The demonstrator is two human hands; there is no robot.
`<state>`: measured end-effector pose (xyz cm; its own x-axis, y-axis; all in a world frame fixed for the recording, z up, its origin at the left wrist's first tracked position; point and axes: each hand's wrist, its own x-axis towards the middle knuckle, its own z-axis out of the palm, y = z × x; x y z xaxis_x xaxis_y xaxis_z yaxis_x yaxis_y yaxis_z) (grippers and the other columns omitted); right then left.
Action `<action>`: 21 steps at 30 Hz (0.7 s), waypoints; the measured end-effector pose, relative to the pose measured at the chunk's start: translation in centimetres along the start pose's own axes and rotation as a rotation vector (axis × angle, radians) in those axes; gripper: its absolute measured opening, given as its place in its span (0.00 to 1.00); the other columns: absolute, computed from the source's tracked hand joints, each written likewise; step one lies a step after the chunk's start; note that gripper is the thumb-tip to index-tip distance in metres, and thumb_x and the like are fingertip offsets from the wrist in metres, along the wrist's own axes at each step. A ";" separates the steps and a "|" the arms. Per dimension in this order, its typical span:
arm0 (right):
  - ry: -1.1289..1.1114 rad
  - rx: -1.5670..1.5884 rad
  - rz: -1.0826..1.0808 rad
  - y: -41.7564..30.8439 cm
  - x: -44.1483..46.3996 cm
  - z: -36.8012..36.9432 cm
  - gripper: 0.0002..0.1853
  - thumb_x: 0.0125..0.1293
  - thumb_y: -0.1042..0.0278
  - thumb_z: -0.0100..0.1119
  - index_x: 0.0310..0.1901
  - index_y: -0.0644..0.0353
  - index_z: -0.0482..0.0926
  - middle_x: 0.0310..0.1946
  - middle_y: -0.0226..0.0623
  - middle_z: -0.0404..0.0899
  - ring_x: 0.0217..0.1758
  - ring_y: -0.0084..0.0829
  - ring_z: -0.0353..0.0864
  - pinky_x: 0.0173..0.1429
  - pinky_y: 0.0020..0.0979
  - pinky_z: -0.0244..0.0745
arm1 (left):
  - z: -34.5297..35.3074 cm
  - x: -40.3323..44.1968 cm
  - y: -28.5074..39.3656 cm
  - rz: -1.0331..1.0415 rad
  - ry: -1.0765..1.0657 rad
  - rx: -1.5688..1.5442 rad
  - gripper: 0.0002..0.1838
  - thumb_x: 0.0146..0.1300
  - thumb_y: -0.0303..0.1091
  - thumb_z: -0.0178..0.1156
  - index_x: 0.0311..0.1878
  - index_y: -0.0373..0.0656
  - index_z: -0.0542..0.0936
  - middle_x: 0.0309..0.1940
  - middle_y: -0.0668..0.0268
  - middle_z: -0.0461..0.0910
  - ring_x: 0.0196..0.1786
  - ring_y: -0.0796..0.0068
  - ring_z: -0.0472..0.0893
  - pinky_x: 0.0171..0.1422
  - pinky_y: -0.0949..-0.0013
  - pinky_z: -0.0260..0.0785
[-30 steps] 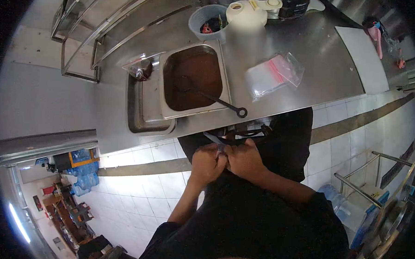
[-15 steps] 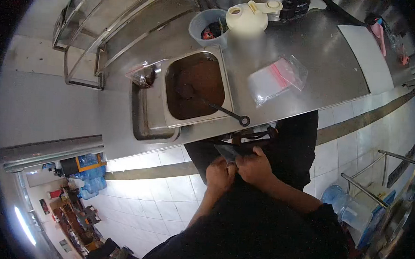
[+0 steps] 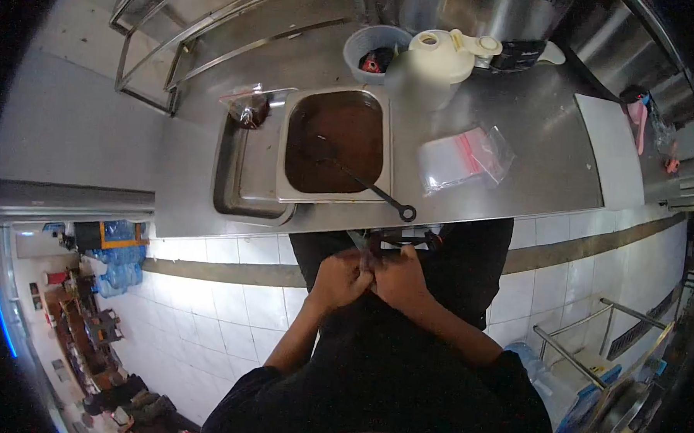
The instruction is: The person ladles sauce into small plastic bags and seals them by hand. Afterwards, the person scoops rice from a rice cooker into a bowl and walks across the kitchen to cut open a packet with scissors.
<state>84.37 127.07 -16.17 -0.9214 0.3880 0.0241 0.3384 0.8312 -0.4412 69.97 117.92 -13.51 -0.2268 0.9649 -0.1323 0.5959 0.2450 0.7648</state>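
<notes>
Head view: the left hand [image 3: 344, 278] and right hand [image 3: 398, 279] meet before the steel counter [image 3: 535, 174], fingers pinched on what is probably a small clear bag [image 3: 360, 243]; I judge the step as fingering it, the next move calling for a light touch

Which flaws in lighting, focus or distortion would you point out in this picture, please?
Head view: wide-angle bending curves the floor strip, and the corners are black; head view: a smudge-like blur covers part of the jug; head view: glare whitens the tiles, and soft reflections streak the counter; head view: the item between left hand and right hand is too unclear to name.
</notes>
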 end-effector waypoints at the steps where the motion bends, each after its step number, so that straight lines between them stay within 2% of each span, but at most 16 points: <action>1: 0.025 0.036 0.020 -0.2 0.3 0.0 0.15 0.57 0.60 0.60 0.44 0.56 0.82 0.38 0.40 0.84 0.44 0.39 0.82 0.54 0.48 0.64 | -0.1 0.1 -0.4 0.016 -0.005 -0.060 0.13 0.66 0.37 0.52 0.31 0.38 0.78 0.31 0.50 0.79 0.35 0.43 0.81 0.39 0.51 0.73; 4: 0.142 0.089 -0.013 -0.2 0.5 -0.1 0.17 0.56 0.58 0.61 0.45 0.57 0.82 0.38 0.40 0.84 0.43 0.39 0.82 0.53 0.47 0.65 | 0.8 -0.2 -1.4 -0.042 -0.023 -0.199 0.12 0.66 0.35 0.51 0.31 0.37 0.78 0.30 0.51 0.78 0.34 0.43 0.80 0.39 0.52 0.73; 5: 0.117 0.071 -0.011 -0.1 0.5 0.0 0.17 0.56 0.57 0.62 0.45 0.57 0.82 0.37 0.40 0.84 0.42 0.39 0.82 0.53 0.47 0.65 | 1.2 -0.2 -1.6 -0.076 -0.028 -0.242 0.12 0.66 0.35 0.51 0.31 0.37 0.77 0.30 0.51 0.78 0.34 0.43 0.80 0.40 0.53 0.73; 8: 0.028 0.003 0.009 0.0 0.0 0.1 0.18 0.56 0.55 0.63 0.44 0.57 0.82 0.36 0.39 0.83 0.41 0.39 0.82 0.52 0.46 0.65 | 2.0 -0.3 -1.6 0.070 0.076 -0.185 0.12 0.64 0.35 0.53 0.31 0.36 0.77 0.28 0.51 0.77 0.33 0.43 0.79 0.39 0.52 0.73; 11: -0.060 -0.069 0.076 -0.3 -1.3 0.4 0.17 0.56 0.53 0.64 0.41 0.56 0.82 0.33 0.37 0.82 0.39 0.39 0.82 0.51 0.46 0.66 | 3.4 -2.1 -1.0 0.035 0.175 0.092 0.12 0.63 0.35 0.55 0.29 0.36 0.77 0.27 0.51 0.77 0.30 0.43 0.79 0.38 0.50 0.73; 13: -0.089 -0.119 0.138 0.0 -2.4 -0.1 0.16 0.57 0.51 0.63 0.39 0.56 0.82 0.30 0.36 0.81 0.37 0.38 0.81 0.50 0.46 0.66 | 4.5 -4.0 -0.4 -0.125 0.181 0.154 0.13 0.63 0.36 0.56 0.28 0.37 0.77 0.26 0.49 0.78 0.30 0.42 0.79 0.37 0.48 0.73; 14: -0.046 -0.103 0.162 0.4 -2.2 -0.1 0.16 0.57 0.51 0.63 0.38 0.56 0.81 0.31 0.36 0.81 0.37 0.38 0.81 0.50 0.47 0.66 | 4.8 -3.8 -0.3 -0.198 0.199 0.185 0.13 0.63 0.37 0.56 0.27 0.37 0.78 0.26 0.48 0.78 0.29 0.41 0.79 0.36 0.47 0.73; 16: 0.013 -0.049 0.195 0.3 -2.4 0.6 0.16 0.58 0.51 0.63 0.38 0.56 0.80 0.33 0.36 0.80 0.38 0.37 0.81 0.51 0.49 0.66 | 4.3 -3.3 0.3 -0.284 0.088 0.232 0.15 0.63 0.38 0.56 0.26 0.37 0.78 0.27 0.46 0.79 0.30 0.41 0.79 0.35 0.45 0.72; 17: 0.100 -0.047 0.157 0.2 -2.3 0.8 0.16 0.59 0.52 0.63 0.39 0.57 0.80 0.38 0.38 0.80 0.39 0.37 0.81 0.53 0.50 0.66 | 3.9 -3.1 0.7 -0.328 0.030 0.256 0.15 0.63 0.39 0.56 0.25 0.37 0.78 0.27 0.45 0.79 0.30 0.40 0.80 0.35 0.44 0.72; 19: 0.294 -0.051 0.089 0.5 -1.3 0.6 0.17 0.61 0.52 0.63 0.40 0.59 0.80 0.47 0.40 0.81 0.42 0.36 0.82 0.55 0.52 0.66 | 3.2 -2.9 0.1 -0.250 0.101 0.229 0.16 0.64 0.39 0.54 0.25 0.37 0.78 0.26 0.45 0.79 0.30 0.40 0.80 0.35 0.44 0.72; 21: 0.389 0.098 -0.066 0.2 -0.4 -0.1 0.10 0.58 0.62 0.64 0.36 0.59 0.81 0.50 0.39 0.80 0.41 0.34 0.81 0.55 0.46 0.68 | 2.3 -2.5 -0.3 -0.174 0.163 0.198 0.17 0.65 0.39 0.53 0.25 0.36 0.78 0.25 0.45 0.79 0.30 0.40 0.80 0.35 0.44 0.71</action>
<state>84.84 127.05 -16.19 -0.7934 0.4719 0.3845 0.2436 0.8251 -0.5098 72.14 115.68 -14.89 -0.4498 0.8828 -0.1355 0.6723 0.4345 0.5994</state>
